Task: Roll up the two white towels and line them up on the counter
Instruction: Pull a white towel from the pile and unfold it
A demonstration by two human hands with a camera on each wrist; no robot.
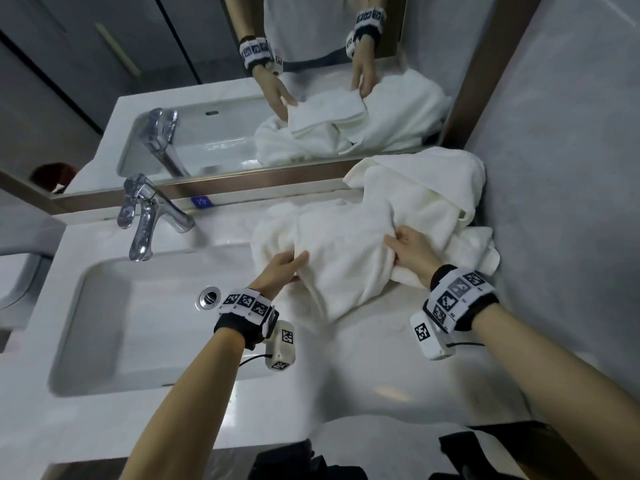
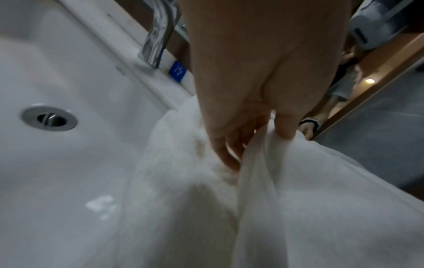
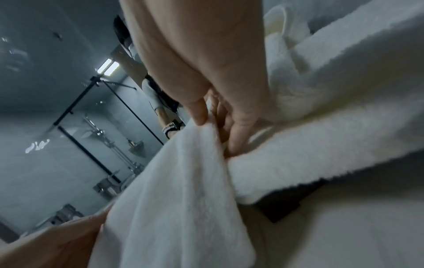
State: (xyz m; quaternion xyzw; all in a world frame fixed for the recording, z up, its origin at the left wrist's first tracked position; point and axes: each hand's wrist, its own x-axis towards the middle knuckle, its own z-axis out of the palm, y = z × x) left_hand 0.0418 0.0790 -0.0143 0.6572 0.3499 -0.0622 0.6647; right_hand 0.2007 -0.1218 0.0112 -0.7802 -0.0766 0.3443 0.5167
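Note:
A white towel (image 1: 343, 251) hangs crumpled between my two hands, just above the counter (image 1: 363, 358) to the right of the sink. My left hand (image 1: 285, 268) pinches its left edge between thumb and fingers; the left wrist view shows the towel (image 2: 298, 181) folded over the fingers (image 2: 227, 154). My right hand (image 1: 407, 249) pinches the right edge, thumb on top in the right wrist view (image 3: 213, 125). A second white towel (image 1: 426, 188) lies heaped behind, in the corner against the mirror and the right wall.
The sink basin (image 1: 114, 327) with its drain (image 1: 209, 296) lies left of the towels. A chrome faucet (image 1: 149, 220) stands at the back. The mirror (image 1: 242, 98) runs along the rear edge, and a grey wall (image 1: 561, 202) bounds the right side.

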